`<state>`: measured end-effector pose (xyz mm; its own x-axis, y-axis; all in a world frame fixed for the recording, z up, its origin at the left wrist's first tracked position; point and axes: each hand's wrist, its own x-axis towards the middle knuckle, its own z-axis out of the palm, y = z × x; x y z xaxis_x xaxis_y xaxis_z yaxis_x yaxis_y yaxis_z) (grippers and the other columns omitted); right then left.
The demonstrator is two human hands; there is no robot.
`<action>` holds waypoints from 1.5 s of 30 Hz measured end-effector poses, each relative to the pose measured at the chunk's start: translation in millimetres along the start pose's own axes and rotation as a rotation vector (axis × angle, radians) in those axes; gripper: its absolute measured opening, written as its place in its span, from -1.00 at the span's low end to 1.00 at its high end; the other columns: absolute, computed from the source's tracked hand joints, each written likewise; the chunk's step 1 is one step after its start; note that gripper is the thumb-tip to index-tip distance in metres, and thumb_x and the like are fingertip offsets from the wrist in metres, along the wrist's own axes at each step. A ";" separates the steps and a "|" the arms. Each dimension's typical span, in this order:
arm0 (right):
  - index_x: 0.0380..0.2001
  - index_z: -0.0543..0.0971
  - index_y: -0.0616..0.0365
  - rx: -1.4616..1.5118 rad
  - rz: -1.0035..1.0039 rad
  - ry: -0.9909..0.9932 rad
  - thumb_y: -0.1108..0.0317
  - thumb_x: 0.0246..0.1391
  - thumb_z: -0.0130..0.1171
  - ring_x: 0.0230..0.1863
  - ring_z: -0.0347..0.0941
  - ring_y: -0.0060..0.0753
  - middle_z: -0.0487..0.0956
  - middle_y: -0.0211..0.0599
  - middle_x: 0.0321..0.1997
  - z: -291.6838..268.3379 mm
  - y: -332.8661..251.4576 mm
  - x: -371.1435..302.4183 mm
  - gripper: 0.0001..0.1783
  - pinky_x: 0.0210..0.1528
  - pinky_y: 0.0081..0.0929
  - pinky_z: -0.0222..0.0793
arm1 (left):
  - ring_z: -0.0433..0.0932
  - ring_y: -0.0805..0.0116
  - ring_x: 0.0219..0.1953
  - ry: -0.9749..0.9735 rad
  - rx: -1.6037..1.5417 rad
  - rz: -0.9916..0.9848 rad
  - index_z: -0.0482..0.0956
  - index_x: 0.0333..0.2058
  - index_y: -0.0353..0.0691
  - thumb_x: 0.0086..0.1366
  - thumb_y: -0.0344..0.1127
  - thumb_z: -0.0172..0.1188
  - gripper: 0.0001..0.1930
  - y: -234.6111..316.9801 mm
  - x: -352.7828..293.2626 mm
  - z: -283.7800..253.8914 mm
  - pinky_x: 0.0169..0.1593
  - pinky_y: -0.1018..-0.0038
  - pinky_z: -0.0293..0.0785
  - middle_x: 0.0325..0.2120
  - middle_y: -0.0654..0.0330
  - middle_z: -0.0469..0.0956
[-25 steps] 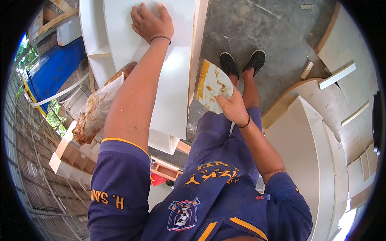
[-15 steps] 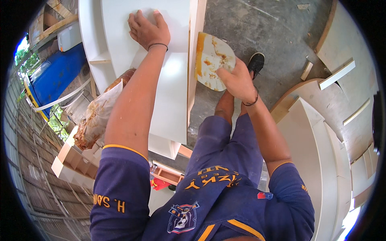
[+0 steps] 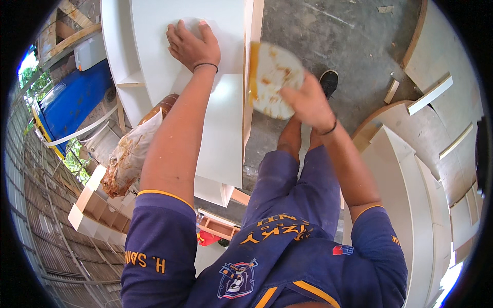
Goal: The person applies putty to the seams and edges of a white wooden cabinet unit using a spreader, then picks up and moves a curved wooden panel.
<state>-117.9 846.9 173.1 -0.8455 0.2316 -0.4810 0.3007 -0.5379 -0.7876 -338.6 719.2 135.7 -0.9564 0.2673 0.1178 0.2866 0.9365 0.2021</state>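
My left hand [image 3: 193, 47] rests on the white panel [image 3: 221, 149], its fingers stretched out and slightly bent. In my right hand [image 3: 310, 102] is a thin, flat, rounded white glue spreader [image 3: 275, 77], smeared with yellow-brown glue, thickest along its left edge. That edge is up against the panel's pale narrow side [image 3: 250, 66]. Motion slightly blurs the right hand. Beside my left forearm lies a cloudy plastic bag [image 3: 134, 154] stained with brown stuff; a brown rounded part shows at its far end, and my arm hides some of it.
White cabinet compartments [image 3: 123, 56] adjoin the panel on the left. A blue object [image 3: 79, 97] and a white jerrycan [image 3: 90, 53] lie beyond. To the right are a curved white cabinet [image 3: 390, 195] and a loose wooden strip [image 3: 392, 91] on the concrete floor [image 3: 339, 36]. My shoe [image 3: 329, 82] stands there.
The right hand and spreader have shifted slightly nearer and right, the spreader still along the panel's edge. My left hand appears slightly lower in view, with the whole view shifted a little.
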 end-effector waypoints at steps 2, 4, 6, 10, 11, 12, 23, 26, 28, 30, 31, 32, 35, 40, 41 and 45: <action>-0.01 0.41 0.42 -0.053 0.071 0.057 0.57 -0.05 -0.01 -0.10 0.50 -0.43 0.57 -0.18 -0.10 -16.7 -18.5 18.7 -0.56 0.00 -0.45 0.41 | -0.06 0.07 0.35 -0.004 -0.012 0.003 0.18 0.17 -0.26 0.29 0.02 -0.08 -0.40 5.2 0.7 0.7 0.35 0.07 -0.21 0.27 -0.05 0.03; -0.04 0.44 0.38 -0.169 0.013 0.064 0.47 -0.09 0.03 -0.14 0.53 -0.31 0.59 -0.09 -0.16 -18.1 -26.3 33.7 -0.54 -0.04 -0.41 0.42 | -0.06 0.07 0.35 -0.015 -0.016 -0.012 0.18 0.18 -0.26 0.29 0.02 -0.08 -0.39 5.7 -0.9 -1.0 0.35 0.07 -0.21 0.27 -0.05 0.02; -0.07 0.46 0.37 -0.256 0.005 0.046 0.41 -0.12 0.05 -0.17 0.55 -0.22 0.60 -0.03 -0.20 -17.2 -35.5 47.6 -0.54 -0.05 -0.38 0.42 | -0.07 0.07 0.35 -0.025 -0.016 -0.024 0.17 0.18 -0.26 0.29 0.03 -0.08 -0.39 5.8 -1.3 -2.3 0.35 0.07 -0.22 0.27 -0.05 0.02; -0.08 0.47 0.37 -0.217 -0.016 0.056 0.41 -0.12 0.05 -0.18 0.55 -0.21 0.60 -0.02 -0.21 -4.6 -33.9 64.5 -0.54 -0.05 -0.37 0.42 | -0.08 0.08 0.36 -0.040 -0.011 -0.036 0.17 0.19 -0.26 0.29 0.02 -0.07 -0.39 7.6 -1.4 -1.9 0.35 0.07 -0.23 0.28 -0.03 0.01; -0.08 0.47 0.37 -0.249 0.000 0.056 0.41 -0.12 0.05 -0.18 0.55 -0.22 0.61 -0.03 -0.21 -1.6 -38.6 64.1 -0.54 -0.05 -0.38 0.42 | -0.09 0.08 0.36 -0.040 -0.009 -0.037 0.17 0.19 -0.26 0.29 0.01 -0.07 -0.40 6.7 -2.1 -2.4 0.35 0.07 -0.24 0.28 -0.03 0.01; -0.08 0.47 0.38 -0.281 0.016 0.056 0.41 -0.12 0.05 -0.18 0.55 -0.23 0.61 -0.03 -0.21 0.4 -43.0 62.6 -0.54 -0.05 -0.38 0.42 | -0.09 0.08 0.36 -0.041 -0.004 -0.037 0.17 0.19 -0.25 0.29 0.01 -0.07 -0.40 5.8 -3.0 -3.1 0.35 0.07 -0.24 0.28 -0.03 0.01; -0.13 0.49 0.41 -0.312 -0.015 0.112 0.45 -0.08 0.06 -0.23 0.50 -0.44 0.61 -0.20 -0.25 -25.7 -73.1 105.1 -0.61 -0.14 -0.47 0.42 | -0.10 0.04 0.36 -0.051 0.015 -0.052 0.16 0.18 -0.25 0.30 -0.02 -0.07 -0.42 7.1 -4.9 -3.7 0.34 0.05 -0.24 0.28 -0.05 0.01; -0.14 0.48 0.41 -0.333 -0.011 0.117 0.42 -0.10 0.07 -0.24 0.50 -0.45 0.61 -0.19 -0.25 -18.7 -75.2 112.6 -0.60 -0.15 -0.49 0.42 | -0.01 0.10 0.33 -0.021 0.091 -0.026 0.18 0.18 -0.26 0.31 -0.02 -0.06 -0.43 7.2 -5.0 -2.0 0.33 0.13 -0.14 0.27 -0.03 0.05; -0.13 0.48 0.41 -0.179 -0.023 0.070 0.39 -0.12 0.06 -0.25 0.54 -0.27 0.60 -0.07 -0.27 -17.9 -80.7 105.8 -0.57 -0.13 -0.39 0.43 | -0.01 0.10 0.33 -0.022 0.086 -0.028 0.19 0.17 -0.26 0.31 -0.02 -0.05 -0.43 6.6 -4.9 -2.9 0.33 0.13 -0.14 0.27 -0.03 0.05; -0.12 0.47 0.40 -0.175 -0.059 0.082 0.38 -0.13 0.05 -0.26 0.55 -0.19 0.60 -0.02 -0.28 -19.4 -84.2 106.4 -0.55 -0.12 -0.35 0.44 | -0.01 0.10 0.33 -0.018 0.077 -0.024 0.19 0.17 -0.26 0.30 -0.02 -0.05 -0.43 4.7 -4.2 -5.6 0.33 0.13 -0.15 0.27 -0.02 0.05; -0.12 0.47 0.40 -0.250 -0.093 0.127 0.38 -0.13 0.05 -0.26 0.55 -0.20 0.61 -0.02 -0.27 -22.9 -84.0 108.6 -0.55 -0.13 -0.35 0.44 | -0.03 0.08 0.34 -0.034 0.050 -0.037 0.18 0.17 -0.26 0.30 -0.02 -0.06 -0.42 5.7 -3.6 -5.6 0.33 0.10 -0.18 0.27 -0.03 0.04; -0.12 0.47 0.39 -0.323 -0.126 0.172 0.39 -0.13 0.05 -0.26 0.55 -0.21 0.61 -0.02 -0.27 -26.9 -84.8 111.6 -0.55 -0.14 -0.35 0.44 | -0.06 0.06 0.35 -0.049 0.024 -0.049 0.17 0.18 -0.25 0.30 -0.03 -0.06 -0.42 7.1 -3.3 -5.5 0.33 0.07 -0.21 0.28 -0.04 0.03; -0.12 0.47 0.39 -0.253 -0.112 0.184 0.38 -0.12 0.04 -0.25 0.55 -0.22 0.61 -0.03 -0.28 -42.7 -100.4 137.8 -0.55 -0.14 -0.35 0.44 | -0.07 0.04 0.36 -0.056 0.007 -0.056 0.16 0.18 -0.24 0.30 -0.04 -0.06 -0.43 5.7 -2.6 -5.5 0.34 0.05 -0.24 0.29 -0.03 0.02; -0.18 0.49 0.41 -0.393 -0.078 0.200 0.38 -0.14 0.07 -0.26 0.51 -0.26 0.60 -0.08 -0.29 -36.6 -112.8 162.2 -0.60 -0.15 -0.38 0.42 | -0.04 0.07 0.35 -0.039 0.048 -0.045 0.18 0.18 -0.22 0.31 -0.02 -0.07 -0.44 6.9 -5.5 -5.6 0.33 0.07 -0.18 0.28 0.00 0.04; -0.20 0.50 0.40 -0.412 -0.076 0.188 0.36 -0.14 0.06 -0.26 0.53 -0.18 0.60 -0.02 -0.30 -33.5 -115.2 163.4 -0.60 -0.15 -0.35 0.43 | -0.02 0.09 0.34 -0.029 0.070 -0.039 0.18 0.18 -0.23 0.32 -0.01 -0.07 -0.44 6.5 -6.0 -4.6 0.33 0.10 -0.16 0.28 0.02 0.05; -0.24 0.52 0.41 -0.466 -0.111 0.173 0.34 -0.14 0.04 -0.27 0.54 -0.06 0.59 0.09 -0.32 -27.2 -122.7 161.2 -0.61 -0.16 -0.31 0.45 | -0.01 0.11 0.34 -0.031 0.104 -0.037 0.19 0.17 -0.23 0.34 0.01 -0.09 -0.44 5.2 -6.5 -3.2 0.32 0.12 -0.14 0.28 0.03 0.05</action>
<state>-279.1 972.3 181.7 -0.8101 0.4187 -0.4104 0.4114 -0.0927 -0.9067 -330.8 721.6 139.1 -0.9680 0.2375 0.0817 0.2452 0.9639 0.1035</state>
